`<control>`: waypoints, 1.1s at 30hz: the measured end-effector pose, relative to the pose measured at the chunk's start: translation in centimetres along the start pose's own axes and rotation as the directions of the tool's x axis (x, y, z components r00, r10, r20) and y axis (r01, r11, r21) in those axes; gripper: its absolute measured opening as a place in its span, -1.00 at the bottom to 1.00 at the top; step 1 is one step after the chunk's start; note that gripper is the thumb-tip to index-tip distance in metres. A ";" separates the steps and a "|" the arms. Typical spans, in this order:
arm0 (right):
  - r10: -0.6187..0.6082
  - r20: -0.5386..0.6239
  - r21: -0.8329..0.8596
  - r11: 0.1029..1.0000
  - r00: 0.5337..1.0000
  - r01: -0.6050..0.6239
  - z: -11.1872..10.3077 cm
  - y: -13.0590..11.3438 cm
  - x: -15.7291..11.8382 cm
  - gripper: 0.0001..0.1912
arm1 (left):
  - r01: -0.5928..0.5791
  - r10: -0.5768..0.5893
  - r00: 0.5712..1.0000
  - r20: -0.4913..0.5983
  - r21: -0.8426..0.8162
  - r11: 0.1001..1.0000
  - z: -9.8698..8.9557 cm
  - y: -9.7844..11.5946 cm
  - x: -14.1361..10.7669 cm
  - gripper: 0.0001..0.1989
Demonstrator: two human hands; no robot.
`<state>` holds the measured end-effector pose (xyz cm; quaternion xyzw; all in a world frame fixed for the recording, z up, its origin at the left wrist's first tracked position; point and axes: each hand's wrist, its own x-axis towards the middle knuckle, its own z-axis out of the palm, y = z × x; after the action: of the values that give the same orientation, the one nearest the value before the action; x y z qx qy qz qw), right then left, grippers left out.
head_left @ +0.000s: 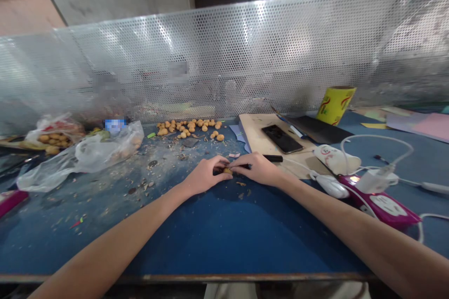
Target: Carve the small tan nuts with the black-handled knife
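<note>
Near the middle of the blue table, my left hand (207, 175) and my right hand (255, 168) meet with curled fingers around a small yellowish-brown piece (228, 171). My left thumb and fingers pinch it from the left, and my right fingertips press on it from the right. A dark handle (272, 158) lies just beyond my right hand. Several round tan fruits (191, 126) are spread behind my hands, near the perforated metal screen (217, 56). Small crumbs and shell-like bits lie around to the left.
Plastic bags (101, 152) with more fruits lie at the left. A phone (281, 138) rests on brown cardboard (254, 126) at the right. Beyond are a yellow roll (336, 105), white cables and a magenta power strip (396, 210). The table's front edge (196, 278) runs below my arms.
</note>
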<state>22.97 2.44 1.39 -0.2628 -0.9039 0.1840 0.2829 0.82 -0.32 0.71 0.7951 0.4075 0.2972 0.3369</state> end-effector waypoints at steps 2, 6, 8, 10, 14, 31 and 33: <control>-0.001 0.008 -0.007 1.000 1.000 0.001 0.0 0.0 0.0 -0.77 | -0.009 0.009 1.000 0.000 -0.003 1.000 0.0 0.0 0.0 -0.58; -0.008 0.005 -0.017 1.000 1.000 0.008 0.1 0.2 0.0 -0.76 | -0.028 0.028 1.000 0.001 -0.005 1.000 0.0 0.2 0.0 -0.61; -0.017 0.008 -0.013 1.000 1.000 0.017 0.1 0.3 0.0 -0.76 | -0.033 0.033 0.999 -0.002 -0.004 0.999 0.0 0.2 0.0 -0.63; -0.034 0.014 -0.018 0.999 0.999 0.034 0.1 0.4 0.0 -0.76 | -0.036 0.036 0.999 -0.006 -0.004 0.999 0.0 0.2 0.0 -0.65; -0.066 0.030 -0.069 0.995 0.997 0.068 -0.1 0.4 0.1 -0.74 | -0.042 0.042 0.999 0.001 0.017 0.999 -0.1 0.2 -0.1 -0.64; -0.053 0.075 -0.158 0.985 0.996 0.064 -0.3 0.0 0.1 -0.74 | -0.062 0.075 0.996 -0.050 0.224 0.973 0.4 0.3 0.0 -0.59; -0.050 0.083 -0.179 0.982 0.995 0.064 -0.4 0.0 0.1 -0.74 | -0.057 0.067 0.997 -0.045 0.205 0.977 0.5 0.3 0.0 -0.60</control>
<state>23.17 2.56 1.77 -0.2539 -0.9345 0.1028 0.2272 1.27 -0.60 0.66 0.8297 0.4193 0.2848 0.2339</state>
